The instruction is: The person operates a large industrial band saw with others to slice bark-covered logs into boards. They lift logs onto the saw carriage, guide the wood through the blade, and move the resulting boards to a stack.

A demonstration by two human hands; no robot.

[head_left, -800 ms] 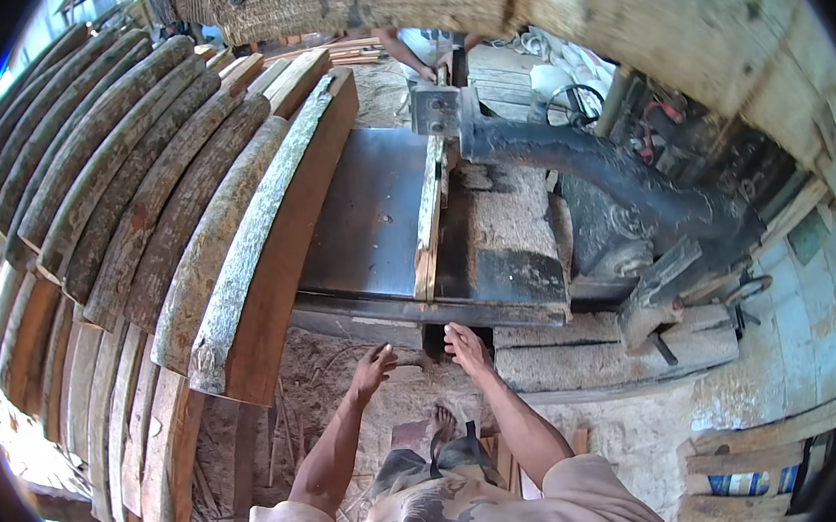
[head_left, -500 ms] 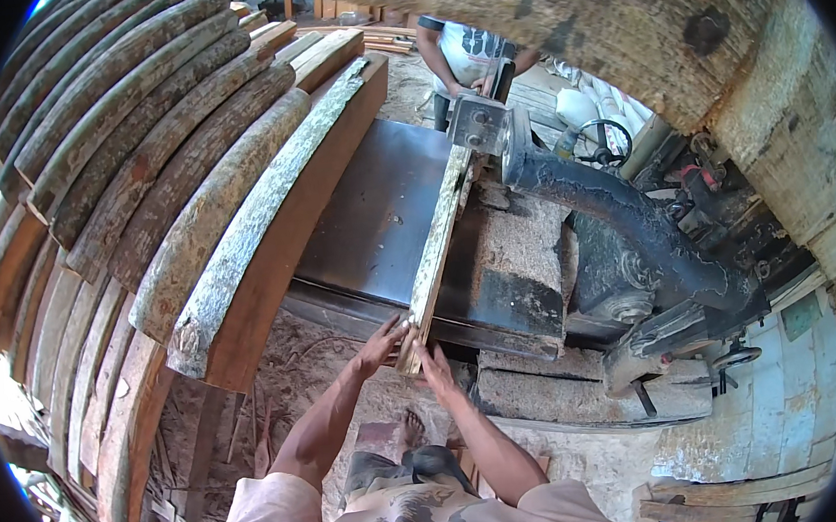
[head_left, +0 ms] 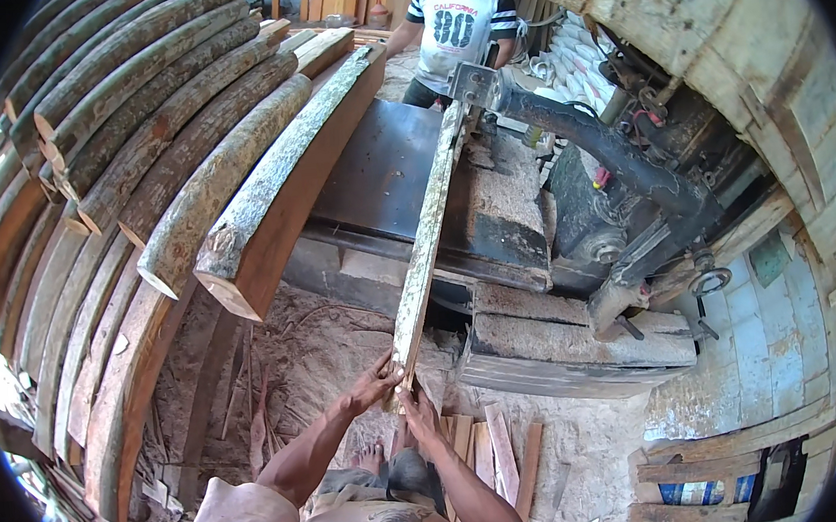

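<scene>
My left hand (head_left: 373, 387) and my right hand (head_left: 418, 412) are closed on the near end of a long narrow board (head_left: 422, 266), one from each side. The board has pale, rough bark along its upper edge. It stretches from low in front of my body across the dark metal saw table (head_left: 363, 182) to the blade guide block (head_left: 471, 86). The machine's curved black arm (head_left: 616, 152) reaches to that block from the right. The blade itself is too small to make out.
A stack of bark-edged curved timbers (head_left: 164, 158) fills the left. A co-worker (head_left: 451, 33) in a printed shirt stands beyond the machine. Cut strips (head_left: 501, 461) lie by my feet. Hand wheels (head_left: 709, 282), white sacks (head_left: 585, 71) and wooden walls (head_left: 795, 64) are at the right.
My hands, earlier open below the table, have closed on the board, which has moved toward me and now reaches well past the table's near edge. More of the co-worker shows.
</scene>
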